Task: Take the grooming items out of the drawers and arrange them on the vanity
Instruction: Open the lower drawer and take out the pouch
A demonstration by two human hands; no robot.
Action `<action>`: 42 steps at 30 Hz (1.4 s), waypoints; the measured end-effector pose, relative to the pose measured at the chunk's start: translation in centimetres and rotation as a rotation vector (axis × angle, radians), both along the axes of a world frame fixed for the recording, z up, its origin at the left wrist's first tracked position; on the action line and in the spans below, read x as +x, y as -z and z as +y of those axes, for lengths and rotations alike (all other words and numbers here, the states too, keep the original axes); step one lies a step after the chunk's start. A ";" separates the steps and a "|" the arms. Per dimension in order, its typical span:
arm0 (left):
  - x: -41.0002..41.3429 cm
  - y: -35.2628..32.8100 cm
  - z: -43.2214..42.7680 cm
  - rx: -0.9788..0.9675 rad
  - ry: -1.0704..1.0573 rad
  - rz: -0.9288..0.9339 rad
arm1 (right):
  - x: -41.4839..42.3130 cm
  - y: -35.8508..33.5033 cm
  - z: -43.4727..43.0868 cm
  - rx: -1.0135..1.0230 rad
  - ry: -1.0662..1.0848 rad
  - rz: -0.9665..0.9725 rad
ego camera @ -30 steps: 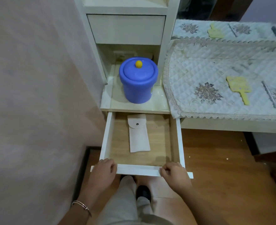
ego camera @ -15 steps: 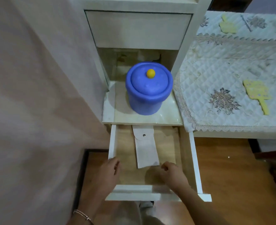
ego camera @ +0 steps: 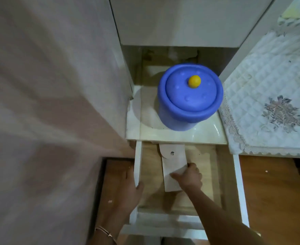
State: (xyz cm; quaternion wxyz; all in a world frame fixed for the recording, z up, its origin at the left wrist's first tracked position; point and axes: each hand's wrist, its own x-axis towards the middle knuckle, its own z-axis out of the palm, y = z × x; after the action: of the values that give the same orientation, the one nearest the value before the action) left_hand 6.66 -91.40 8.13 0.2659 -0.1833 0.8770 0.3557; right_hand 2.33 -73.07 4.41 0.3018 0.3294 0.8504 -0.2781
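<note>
Two hands work at the white open wood-floored drawer (ego camera: 204,188). Right hand (ego camera: 188,177), inside it, pinches the near half of the pale flat snap-flap pouch (ego camera: 173,161) lying on the drawer floor, judged ready to lift out. Left hand (ego camera: 131,190) clasps the drawer's left wall, thumb inside, fingers outside, likely steadying it. Above the drawer's back, a blue round lidded plastic tub (ego camera: 189,103) stands on a glossy cream shelf (ego camera: 181,137) overhanging the pouch's flap end; withdrawal must clear that edge. Right of the drawer lies the white quilted vanity cloth (ego camera: 269,76), the likely destination
</note>
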 end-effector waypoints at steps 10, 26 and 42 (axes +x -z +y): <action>-0.1 0.0 -0.2 0.022 -0.082 0.008 | 2.6 -4.9 3.4 -0.270 0.030 0.140; 1.3 -1.2 3.1 -0.132 -0.194 0.124 | 4.1 -14.1 14.3 -0.587 -0.044 0.265; 1.6 -2.7 5.0 -0.053 -0.321 0.112 | -12.9 -11.7 16.3 -0.144 0.076 0.651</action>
State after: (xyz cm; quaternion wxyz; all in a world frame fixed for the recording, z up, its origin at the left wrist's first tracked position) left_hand 8.26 -86.45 10.81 0.1516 -0.3080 0.8589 0.3801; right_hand -10.55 -56.76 16.12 0.0263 0.2328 0.8674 -0.4391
